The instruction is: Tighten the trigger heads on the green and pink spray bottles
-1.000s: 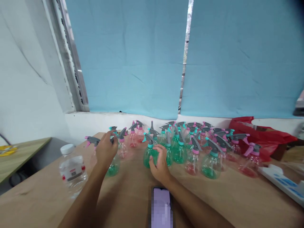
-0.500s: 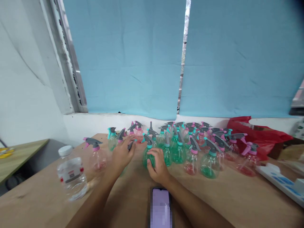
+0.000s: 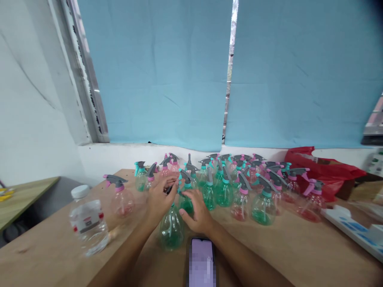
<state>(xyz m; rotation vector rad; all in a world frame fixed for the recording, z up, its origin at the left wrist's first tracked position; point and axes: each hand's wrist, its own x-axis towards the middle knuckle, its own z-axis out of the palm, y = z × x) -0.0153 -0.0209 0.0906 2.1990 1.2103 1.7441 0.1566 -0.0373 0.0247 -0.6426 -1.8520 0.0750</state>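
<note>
Since half a second ago, the left hand (image 3: 161, 197) has drawn rightward, bringing a green spray bottle (image 3: 171, 233) out from behind the forearm to the front of the tabletop (image 3: 299, 255), just beyond the phone (image 3: 202, 259). Its fingers are closed around the spray head, hiding most of the trigger and the collar. The right hand (image 3: 197, 211) is just beside it, thumb and fingers parted in a loose curve; whether a fingertip meets the nozzle is hard to say, as the tips overlap it and another green bottle (image 3: 187, 205) behind. Farther back, the crowded spray bottles (image 3: 224, 193) cover one another, so the rear ones show little but their heads. At the right edge, a white-and-blue object (image 3: 353, 229) is cut off, as is the phone's lower end.
</note>
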